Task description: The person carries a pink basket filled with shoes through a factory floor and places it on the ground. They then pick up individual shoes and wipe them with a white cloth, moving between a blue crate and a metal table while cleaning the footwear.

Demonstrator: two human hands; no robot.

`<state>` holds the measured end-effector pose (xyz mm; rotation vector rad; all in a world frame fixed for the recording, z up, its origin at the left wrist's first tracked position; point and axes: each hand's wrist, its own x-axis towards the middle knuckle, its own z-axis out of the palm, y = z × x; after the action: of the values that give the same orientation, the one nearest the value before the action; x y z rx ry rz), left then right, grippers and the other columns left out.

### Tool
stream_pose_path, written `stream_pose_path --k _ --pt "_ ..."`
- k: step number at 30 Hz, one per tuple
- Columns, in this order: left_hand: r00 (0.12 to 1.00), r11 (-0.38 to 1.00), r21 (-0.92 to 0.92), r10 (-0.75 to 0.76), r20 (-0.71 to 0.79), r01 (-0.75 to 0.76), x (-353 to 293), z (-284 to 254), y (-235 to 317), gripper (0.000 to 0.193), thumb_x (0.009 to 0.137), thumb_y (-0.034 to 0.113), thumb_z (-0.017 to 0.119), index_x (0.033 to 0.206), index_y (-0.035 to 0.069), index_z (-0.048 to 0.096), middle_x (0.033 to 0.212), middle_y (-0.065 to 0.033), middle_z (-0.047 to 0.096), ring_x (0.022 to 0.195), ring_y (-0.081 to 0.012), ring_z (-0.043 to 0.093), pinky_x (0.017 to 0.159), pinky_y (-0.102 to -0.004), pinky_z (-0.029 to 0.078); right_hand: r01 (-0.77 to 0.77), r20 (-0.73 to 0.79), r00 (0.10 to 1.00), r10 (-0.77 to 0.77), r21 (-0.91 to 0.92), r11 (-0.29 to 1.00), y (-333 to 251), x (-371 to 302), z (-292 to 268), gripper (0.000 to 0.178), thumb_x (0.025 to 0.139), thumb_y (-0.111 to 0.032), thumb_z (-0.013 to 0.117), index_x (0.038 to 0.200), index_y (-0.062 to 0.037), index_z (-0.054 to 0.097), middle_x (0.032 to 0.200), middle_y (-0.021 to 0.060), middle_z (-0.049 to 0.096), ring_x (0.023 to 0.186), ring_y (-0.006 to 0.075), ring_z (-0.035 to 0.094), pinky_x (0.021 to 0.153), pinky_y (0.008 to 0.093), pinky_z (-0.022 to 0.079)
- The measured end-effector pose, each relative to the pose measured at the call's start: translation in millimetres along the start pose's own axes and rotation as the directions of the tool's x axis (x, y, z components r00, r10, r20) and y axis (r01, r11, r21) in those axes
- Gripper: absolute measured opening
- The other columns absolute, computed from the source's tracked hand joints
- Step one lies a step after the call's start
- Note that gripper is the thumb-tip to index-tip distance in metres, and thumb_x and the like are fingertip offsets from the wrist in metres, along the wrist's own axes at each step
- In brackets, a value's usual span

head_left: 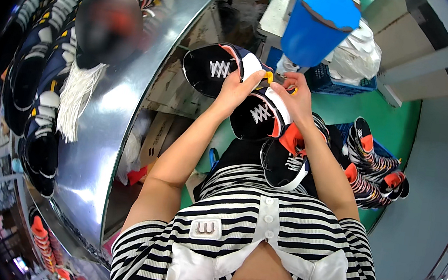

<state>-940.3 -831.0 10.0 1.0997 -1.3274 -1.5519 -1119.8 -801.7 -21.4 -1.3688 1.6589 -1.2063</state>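
Note:
Two black shoe uppers with white laces and white heel parts are held up side by side in front of me. My left hand (234, 91) is closed on the heel edge of the left shoe upper (201, 71). The right shoe upper (244, 119) has its heel in my closed right hand (297, 100). Between my fingertips shows a yellow loop (268, 77) at the heels; which fingers pinch it is hard to make out. Lower down, a third black upper (278, 165) with an orange-red lining lies near my lap, under my right forearm.
At left, a shiny metal table (89, 171) carries long rows of nested uppers (45, 135) and a bundle of white laces (78, 102). Ahead stand a blue bin (316, 36) and a blue crate (347, 89) with white bagged pieces (360, 55). More stacked uppers (369, 161) sit at right.

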Motion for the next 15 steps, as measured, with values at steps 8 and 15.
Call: stream_pose_path --k 8,15 --pt "0.991 1.0 0.015 0.005 0.135 -0.007 36 25 -12 0.029 0.088 0.028 0.059 0.101 0.003 0.06 0.093 -0.0009 0.06 0.085 -0.0083 0.054 0.075 -0.0242 0.042 -0.086 -0.101 0.992 0.071 -0.152 0.985 -5 14 -22 0.055 0.062 -0.05 0.078 0.093 -0.0061 0.065 0.075 0.003 0.062 0.071 0.0163 0.061 0.063 0.0288 0.046" --pt "0.996 0.995 -0.083 -0.048 0.069 0.053 52 41 -17 0.03 0.088 0.023 0.057 0.107 0.001 0.059 0.099 -0.0044 0.062 0.085 -0.011 0.057 0.076 -0.0255 0.044 -0.151 -0.157 0.979 0.129 -0.138 0.979 12 27 -27 0.035 0.077 -0.039 0.065 0.088 -0.0063 0.068 0.075 0.0071 0.066 0.071 0.0211 0.063 0.064 0.0313 0.046"
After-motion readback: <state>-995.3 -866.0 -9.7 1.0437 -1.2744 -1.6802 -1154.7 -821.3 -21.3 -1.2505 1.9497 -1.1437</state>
